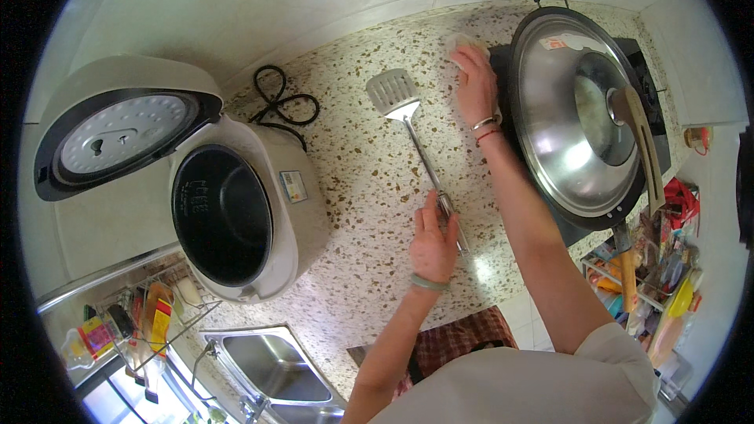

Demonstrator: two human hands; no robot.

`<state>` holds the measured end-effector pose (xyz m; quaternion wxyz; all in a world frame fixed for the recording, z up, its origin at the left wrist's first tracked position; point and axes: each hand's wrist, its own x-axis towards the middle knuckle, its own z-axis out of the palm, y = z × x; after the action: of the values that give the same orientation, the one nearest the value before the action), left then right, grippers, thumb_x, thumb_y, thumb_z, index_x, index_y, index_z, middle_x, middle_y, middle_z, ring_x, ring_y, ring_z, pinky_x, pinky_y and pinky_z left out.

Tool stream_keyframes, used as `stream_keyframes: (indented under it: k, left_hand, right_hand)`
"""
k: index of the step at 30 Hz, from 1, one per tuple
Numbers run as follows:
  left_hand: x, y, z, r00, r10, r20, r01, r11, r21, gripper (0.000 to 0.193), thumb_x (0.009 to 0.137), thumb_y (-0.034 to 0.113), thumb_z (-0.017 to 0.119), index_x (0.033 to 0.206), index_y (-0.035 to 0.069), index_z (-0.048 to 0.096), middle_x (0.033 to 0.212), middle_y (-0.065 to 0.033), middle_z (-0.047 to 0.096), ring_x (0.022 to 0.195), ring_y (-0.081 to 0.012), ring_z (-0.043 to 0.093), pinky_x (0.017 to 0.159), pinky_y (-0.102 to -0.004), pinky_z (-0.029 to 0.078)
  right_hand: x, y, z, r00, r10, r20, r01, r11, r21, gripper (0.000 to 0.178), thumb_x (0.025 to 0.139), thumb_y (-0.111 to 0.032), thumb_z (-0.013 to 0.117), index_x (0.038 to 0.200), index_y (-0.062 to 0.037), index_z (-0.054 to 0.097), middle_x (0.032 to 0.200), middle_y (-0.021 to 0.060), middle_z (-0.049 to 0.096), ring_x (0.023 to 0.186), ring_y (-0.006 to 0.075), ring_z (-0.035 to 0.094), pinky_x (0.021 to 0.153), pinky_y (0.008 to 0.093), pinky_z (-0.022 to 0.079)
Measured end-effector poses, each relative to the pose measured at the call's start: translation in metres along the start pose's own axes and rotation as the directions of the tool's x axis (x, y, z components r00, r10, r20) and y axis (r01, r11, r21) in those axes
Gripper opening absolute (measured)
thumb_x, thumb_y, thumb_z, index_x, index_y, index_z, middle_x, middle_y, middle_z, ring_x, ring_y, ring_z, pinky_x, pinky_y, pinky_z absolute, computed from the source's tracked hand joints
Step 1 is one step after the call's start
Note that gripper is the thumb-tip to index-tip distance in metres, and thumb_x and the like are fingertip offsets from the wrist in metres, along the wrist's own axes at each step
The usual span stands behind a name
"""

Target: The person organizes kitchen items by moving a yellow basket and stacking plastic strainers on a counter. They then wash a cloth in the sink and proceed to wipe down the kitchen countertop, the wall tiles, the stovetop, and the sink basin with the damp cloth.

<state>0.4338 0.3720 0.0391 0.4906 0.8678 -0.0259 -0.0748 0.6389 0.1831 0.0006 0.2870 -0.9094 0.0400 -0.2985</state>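
Note:
A slotted metal spatula (424, 149) lies on the speckled countertop (353, 157), its head toward the wall. My left hand (434, 247) is at its handle, fingers on one side and thumb on the other. Farther off, my right hand (475, 82) presses a pale, crumpled cloth or tissue (465, 43) onto the counter, with its fingertips partly over it. That hand is just left of a large wok with a domed steel lid (550, 145), which has a brown arched handle (646, 141).
An open rice cooker (302, 220) with an empty dark pot stands left, its black cord (275, 102) coiled behind. A steel sink (275, 365) is at the lower left. The wok sits on a black stove (652, 71). Shelves (652, 290) hold assorted items at right.

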Motion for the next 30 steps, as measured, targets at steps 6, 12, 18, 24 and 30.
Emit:
stream_keyframes:
  k: [6,12,18,24,30]
  left_hand:
    - [-0.001,0.002,0.005,0.999,0.005,-0.049,-0.005,1.0,-0.004,0.052,0.087,0.012,0.065,0.134,0.004,0.043,0.097,-0.0144,0.055,0.074,-0.0266,0.058,0.06,-0.037,0.051]
    - [-0.001,0.013,0.013,0.992,0.061,-0.106,-0.043,0.986,0.164,0.057,0.086,0.015,0.066,0.136,0.003,0.041,0.126,-0.0234,0.042,0.098,-0.0384,0.057,0.075,-0.0403,0.053]
    - [-0.003,0.02,0.023,0.996,0.029,-0.083,-0.013,0.983,0.184,0.063,0.081,0.01,0.067,0.138,0.004,0.039,0.125,-0.0221,0.043,0.102,-0.0399,0.055,0.079,-0.0424,0.051]
    - [-0.009,0.007,0.028,0.987,0.121,-0.106,-0.099,0.976,0.192,0.064,0.08,0.004,0.065,0.138,0.003,0.039,0.126,-0.0225,0.044,0.106,-0.0405,0.054,0.083,-0.0413,0.051]
    - [-0.022,0.014,0.031,0.994,0.106,0.038,-0.109,0.991,0.084,0.075,0.07,-0.004,0.066,0.139,0.001,0.036,0.131,-0.0233,0.039,0.118,-0.0415,0.045,0.098,-0.0411,0.042]
  right_hand:
    - [-0.032,-0.005,-0.01,0.999,-0.027,0.047,0.02,0.989,0.146,0.03,0.067,0.016,0.049,0.087,-0.0006,0.064,0.102,0.0117,0.061,0.112,0.0315,0.052,0.099,0.0369,0.04]
    - [-0.078,-0.033,-0.042,0.989,-0.046,0.139,0.024,0.987,0.159,0.035,0.067,0.015,0.051,0.094,-0.0027,0.064,0.104,0.01,0.06,0.11,0.0306,0.054,0.096,0.038,0.042]
    - [-0.139,-0.058,-0.077,0.981,0.039,0.191,-0.068,0.987,0.143,0.037,0.067,0.011,0.054,0.099,-0.0043,0.064,0.111,0.005,0.06,0.118,0.0264,0.051,0.096,0.0387,0.04]
    - [-0.206,-0.073,-0.124,0.969,0.05,0.24,-0.094,0.98,0.175,0.039,0.065,0.013,0.055,0.098,-0.0059,0.064,0.11,0.0032,0.059,0.119,0.0248,0.051,0.094,0.0383,0.039]
    - [-0.269,-0.079,-0.174,0.955,0.067,0.289,-0.125,0.974,0.19,0.042,0.065,0.017,0.053,0.099,-0.0057,0.063,0.11,0.0035,0.059,0.121,0.0242,0.049,0.094,0.0386,0.04]
